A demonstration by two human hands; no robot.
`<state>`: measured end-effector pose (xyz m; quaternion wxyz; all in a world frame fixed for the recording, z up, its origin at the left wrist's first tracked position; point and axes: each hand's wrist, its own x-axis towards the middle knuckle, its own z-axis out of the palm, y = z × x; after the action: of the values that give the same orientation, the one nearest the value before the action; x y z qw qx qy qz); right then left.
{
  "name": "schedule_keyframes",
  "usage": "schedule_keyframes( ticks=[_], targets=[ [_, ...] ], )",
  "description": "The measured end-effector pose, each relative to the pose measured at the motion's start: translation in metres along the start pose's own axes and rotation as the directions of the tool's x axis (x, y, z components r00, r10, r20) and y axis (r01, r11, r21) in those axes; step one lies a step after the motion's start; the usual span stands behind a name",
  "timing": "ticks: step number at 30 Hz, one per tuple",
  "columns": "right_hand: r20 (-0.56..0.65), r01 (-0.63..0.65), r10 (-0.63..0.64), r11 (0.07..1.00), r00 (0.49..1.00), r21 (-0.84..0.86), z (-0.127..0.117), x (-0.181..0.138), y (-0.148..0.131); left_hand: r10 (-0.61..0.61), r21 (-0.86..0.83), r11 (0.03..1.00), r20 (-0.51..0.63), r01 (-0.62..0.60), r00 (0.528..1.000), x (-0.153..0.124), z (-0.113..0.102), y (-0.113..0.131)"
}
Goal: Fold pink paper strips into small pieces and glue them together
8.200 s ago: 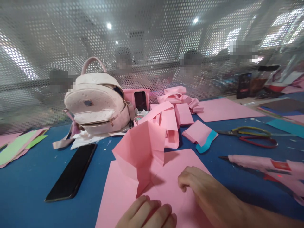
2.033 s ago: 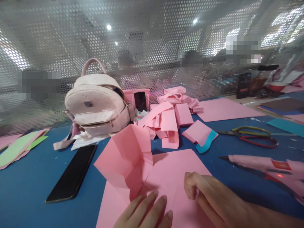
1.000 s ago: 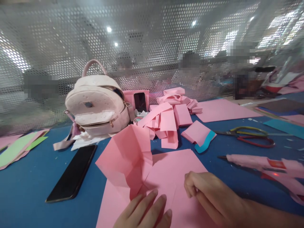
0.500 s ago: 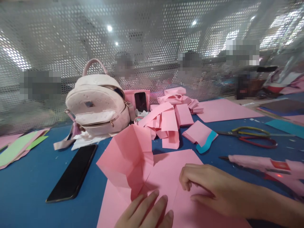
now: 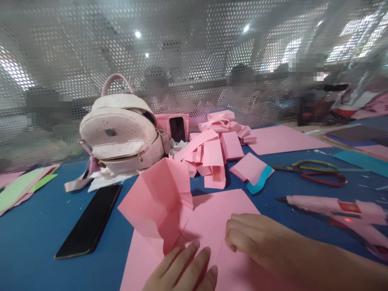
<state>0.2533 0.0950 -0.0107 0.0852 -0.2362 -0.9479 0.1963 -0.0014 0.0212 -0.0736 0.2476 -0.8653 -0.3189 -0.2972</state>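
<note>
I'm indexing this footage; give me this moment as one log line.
left hand: spread on pink sheet; right hand: curled over pink sheet; folded pink paper: standing beyond left hand; glue gun: right of sheet

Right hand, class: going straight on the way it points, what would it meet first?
The right hand would probably meet the folded pink paper standing ahead of it, though depth is hard to judge.

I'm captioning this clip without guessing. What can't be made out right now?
In the head view:
Flat pink paper sheet: near edge cut off by the picture's bottom edge.
Bare left hand: wrist cut off there too.
Bare right hand: fingertips hidden beneath its own curl; whether they pinch anything is unclear.
Cream zippered backpack: contents hidden by its front panel.
Figures behind the grey perforated screen: blurred.
</note>
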Motion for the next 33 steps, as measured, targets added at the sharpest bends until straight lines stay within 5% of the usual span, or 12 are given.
schedule_keyframes(
  ticks=[5,12,18,22,33],
  targets=[
    [0.008,0.001,-0.002,0.990,1.000,0.140,0.007,-0.003,0.007,-0.020,0.014,1.000,-0.079,0.021,0.997,-0.005,0.009,0.004],
    [0.023,-0.105,0.102,0.967,0.995,0.234,0.008,-0.006,0.012,0.049,0.022,0.999,0.038,-0.050,0.998,-0.006,0.000,-0.001],
    [0.081,-0.256,0.243,0.914,0.967,0.316,0.001,0.000,0.013,-0.101,-0.013,0.995,-0.169,0.100,0.980,-0.009,0.021,0.011],
    [0.055,-0.213,0.208,0.901,0.977,0.379,0.000,0.001,0.016,-0.115,-0.024,0.993,-0.179,0.112,0.977,-0.012,0.028,0.016],
    [0.035,-0.002,-0.005,0.985,0.999,0.175,0.002,-0.003,0.010,-0.065,0.000,0.998,-0.082,0.065,0.994,-0.011,0.016,0.010]
  ],
)
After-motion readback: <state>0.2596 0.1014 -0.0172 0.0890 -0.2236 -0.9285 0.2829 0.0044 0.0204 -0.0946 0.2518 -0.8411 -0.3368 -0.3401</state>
